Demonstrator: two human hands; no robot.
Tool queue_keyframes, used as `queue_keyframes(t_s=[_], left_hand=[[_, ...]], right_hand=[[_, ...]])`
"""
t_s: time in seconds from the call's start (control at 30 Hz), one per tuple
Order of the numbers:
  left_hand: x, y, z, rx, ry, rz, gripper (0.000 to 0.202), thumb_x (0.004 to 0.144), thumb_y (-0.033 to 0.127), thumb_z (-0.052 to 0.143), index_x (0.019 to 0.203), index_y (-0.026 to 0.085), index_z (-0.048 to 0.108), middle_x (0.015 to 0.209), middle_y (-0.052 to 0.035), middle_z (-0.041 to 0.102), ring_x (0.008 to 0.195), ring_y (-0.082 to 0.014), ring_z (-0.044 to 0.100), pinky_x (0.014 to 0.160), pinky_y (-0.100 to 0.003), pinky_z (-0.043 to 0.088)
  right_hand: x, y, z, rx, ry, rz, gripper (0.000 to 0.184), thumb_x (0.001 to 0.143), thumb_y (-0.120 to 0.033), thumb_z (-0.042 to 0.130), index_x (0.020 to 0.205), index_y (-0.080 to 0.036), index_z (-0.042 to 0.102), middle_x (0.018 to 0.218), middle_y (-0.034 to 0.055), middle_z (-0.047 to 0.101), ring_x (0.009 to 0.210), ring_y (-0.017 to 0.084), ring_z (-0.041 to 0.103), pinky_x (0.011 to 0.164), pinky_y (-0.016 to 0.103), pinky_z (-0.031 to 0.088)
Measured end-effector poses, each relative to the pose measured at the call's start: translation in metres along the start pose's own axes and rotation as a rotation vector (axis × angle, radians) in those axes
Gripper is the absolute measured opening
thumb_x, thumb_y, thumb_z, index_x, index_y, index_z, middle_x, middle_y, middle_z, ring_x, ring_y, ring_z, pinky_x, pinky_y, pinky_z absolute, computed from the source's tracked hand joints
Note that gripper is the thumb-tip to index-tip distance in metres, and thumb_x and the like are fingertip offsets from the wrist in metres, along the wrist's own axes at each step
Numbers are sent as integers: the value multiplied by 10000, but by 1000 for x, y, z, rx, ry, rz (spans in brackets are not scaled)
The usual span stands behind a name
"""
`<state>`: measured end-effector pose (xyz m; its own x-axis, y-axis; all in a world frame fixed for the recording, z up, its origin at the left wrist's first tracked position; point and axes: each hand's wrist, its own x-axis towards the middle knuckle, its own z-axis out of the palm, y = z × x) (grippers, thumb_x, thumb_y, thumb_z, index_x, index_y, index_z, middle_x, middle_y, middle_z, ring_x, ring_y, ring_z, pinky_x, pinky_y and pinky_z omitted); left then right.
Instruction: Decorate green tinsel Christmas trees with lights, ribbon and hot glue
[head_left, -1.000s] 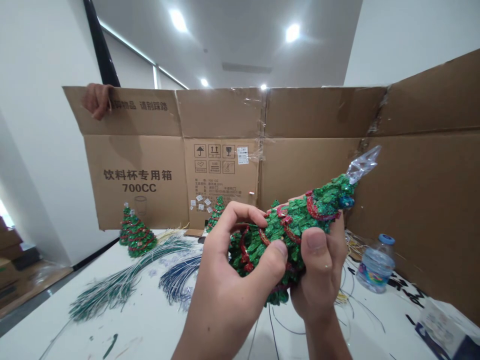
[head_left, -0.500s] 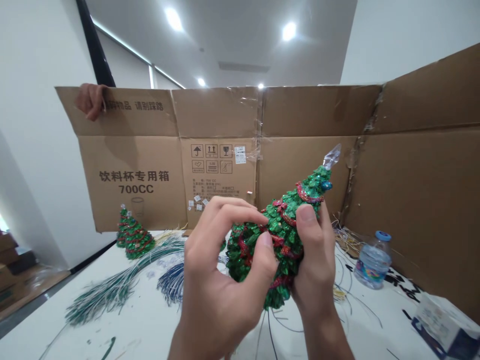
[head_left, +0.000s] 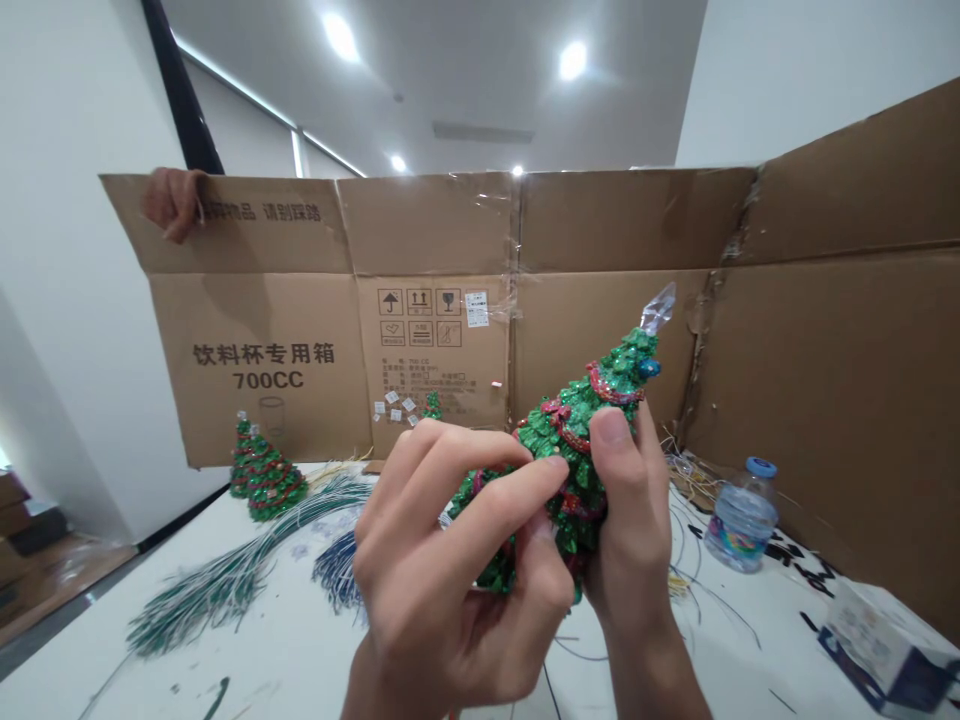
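Gripping one green sequinned Christmas tree (head_left: pixel 562 450) in both hands, the person holds it in the air above the middle of the desk (head_left: pixel 247 640), tilted with its tip toward the right.

Tree details: red tinsel garland (head_left: pixel 615 388) wound around it; blue bead (head_left: pixel 649 368) near the top; clear plastic tip (head_left: pixel 658 308).

Left hand (head_left: pixel 442 570): closed on the tree's lower left side, fingers curled, fingertips (head_left: pixel 551 463) pressed into the sequins. Right hand (head_left: pixel 630 530): clasped around the tree's right side, thumb (head_left: pixel 611 425) upright against the front, just under the garland.

Back left corner of the desk: two small sequinned trees (head_left: pixel 266 485), standing close together. Nearer the left edge: bundle of green wires (head_left: pixel 217 590). Just right of it: bundle of dark blue wires (head_left: pixel 337 572), partly behind the left hand. Right side: upright plastic water bottle (head_left: pixel 739 525) with a blue cap, near loose thin wires (head_left: pixel 712 590) and straw-coloured strands (head_left: pixel 694 480). Front right corner: small white and blue box (head_left: pixel 885 640).

Back edge: tall opened cardboard box (head_left: pixel 435 230), printed with Chinese characters and "700CC", standing upright. Top of a third small tree (head_left: pixel 432 405) shows in front of it. Another person's hand (head_left: pixel 174 203) curls over its top edge at the left end.
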<state>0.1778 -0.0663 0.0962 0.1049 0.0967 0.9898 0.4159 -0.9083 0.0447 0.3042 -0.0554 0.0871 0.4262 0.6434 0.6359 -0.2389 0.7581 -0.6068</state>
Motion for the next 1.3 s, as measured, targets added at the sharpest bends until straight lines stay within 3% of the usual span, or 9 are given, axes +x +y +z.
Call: queue_keyframes(t_s=[0.23,0.43,0.57,0.67,0.83,0.93,1.13,1.3], left_hand=[[3,0,2,6,10,10,413,829,54,664,1147,301,752,1021,-24,735,855,-215,633,730,-409,523],[6,-1,-2,17,-30,54,375,829,68,656,1126,285,726,1004,-37,725,847,-226,624,728,-411,516],[8,-6,-7,40,-111,127,367,806,76,659,1117,267,695,991,-44,716,836,-229,602,730,-409,500],[9,-10,-9,57,-126,157,402,776,70,666,1125,266,703,1000,-49,727,829,-228,600,741,-403,513],[11,-13,-10,42,-132,166,399,767,80,659,1110,279,700,979,-47,718,817,-233,600,745,-410,518],[11,-13,-10,28,-139,169,377,787,76,640,1107,269,692,983,-52,695,832,-229,591,735,-403,515],[9,-13,-8,14,-139,164,356,814,63,619,1108,255,674,989,-49,663,839,-222,569,724,-399,494],[8,-12,-6,-11,-130,134,339,856,75,584,1121,268,672,992,-44,654,826,-223,575,717,-419,472]], right_hand=[[-2,-2,0,19,-21,17,234,1006,-512,748,1018,-307,636,806,-34,519,656,163,508,608,299,509],[0,2,-3,20,-23,-22,202,1012,-489,737,1051,-308,658,871,-21,630,720,176,605,671,320,543],[0,1,-4,13,-25,64,310,968,-551,763,1106,-306,631,978,7,721,788,215,695,631,335,552],[0,0,-4,42,-39,110,385,922,-596,808,1100,-303,631,925,3,736,731,217,701,567,329,538],[1,-3,-3,18,-38,138,409,888,-629,839,1021,-296,642,1024,20,751,910,252,745,755,385,628],[0,-3,-4,21,-84,132,391,916,-632,826,983,-293,644,976,8,733,892,238,726,769,377,623],[0,-4,-7,34,-127,170,369,961,-630,789,1134,-321,687,964,-5,709,839,210,670,769,356,598],[-2,-9,-5,32,-126,174,340,960,-631,793,1041,-316,696,899,-21,632,794,188,603,757,334,574]])
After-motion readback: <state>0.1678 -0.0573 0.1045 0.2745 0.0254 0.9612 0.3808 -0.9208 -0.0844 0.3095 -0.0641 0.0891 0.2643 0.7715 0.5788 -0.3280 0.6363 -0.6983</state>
